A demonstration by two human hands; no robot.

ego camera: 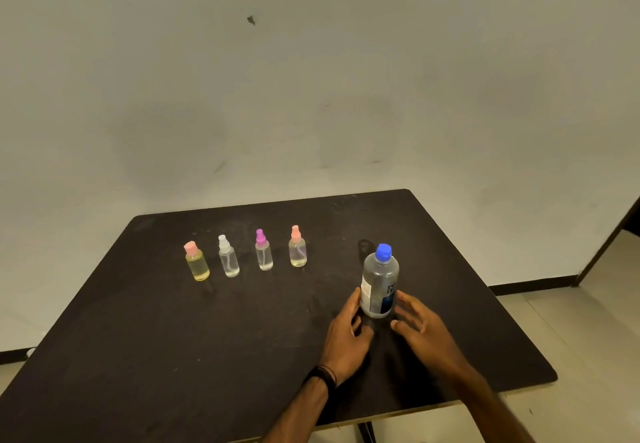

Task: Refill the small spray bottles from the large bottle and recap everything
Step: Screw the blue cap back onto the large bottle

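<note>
A large clear bottle (379, 283) with a blue cap (383, 252) is standing upright toward the right side of the dark surface (173, 356), roughly midway between its far and near edges. The left hand (348, 335) is sitting just left of the bottle's base, its fingers (354, 298) loosely spread and one tip touching or nearly touching the label. The right hand (420, 328) is hovering just right of the base, fingers (407, 302) open and curved toward it; neither hand is actually gripping anything. Four small spray bottles are standing in a row nearer the far left corner, well apart from the hands: one with yellowish liquid and a flat pink cap (196, 261), a clear one with a white sprayer (228, 256), one with a magenta sprayer (263, 250), and one with a pale pink sprayer (297, 246). All the caps are sitting in place.
</note>
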